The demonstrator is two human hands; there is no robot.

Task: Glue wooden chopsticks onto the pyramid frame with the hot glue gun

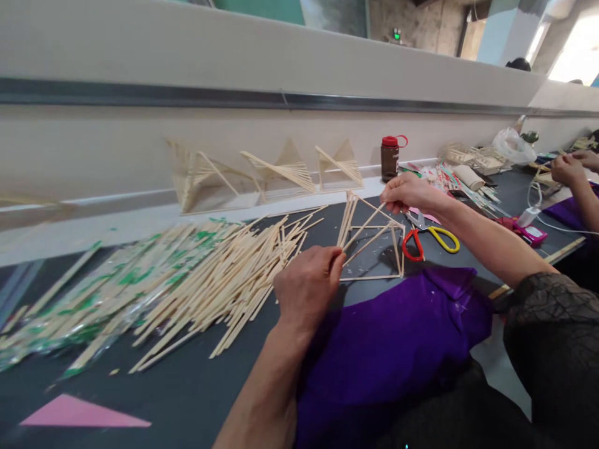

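Note:
A thin wooden stick point(364, 226), like a disposable chopstick, slants between my two hands. My left hand point(306, 284) pinches its lower end, with the thumb and fingers pressed together. At the upper end, my right hand point(409, 192) grips it with closed fingertips. Directly behind and below stands an open frame of joined sticks point(374, 277) on the dark table. Whether the held stick touches this frame I cannot tell. Scissors point(430, 231) with one red and one yellow handle lie right of the frame, under my right forearm.
Loose sticks point(224, 280) and plastic-wrapped ones point(126, 280) cover the left. Twisted stick models point(283, 171) line the wall beside a red-capped bottle point(389, 161). Purple cloth point(393, 337) lies before me; pink paper point(79, 413) is front left. Another person's hand point(568, 169) is at far right.

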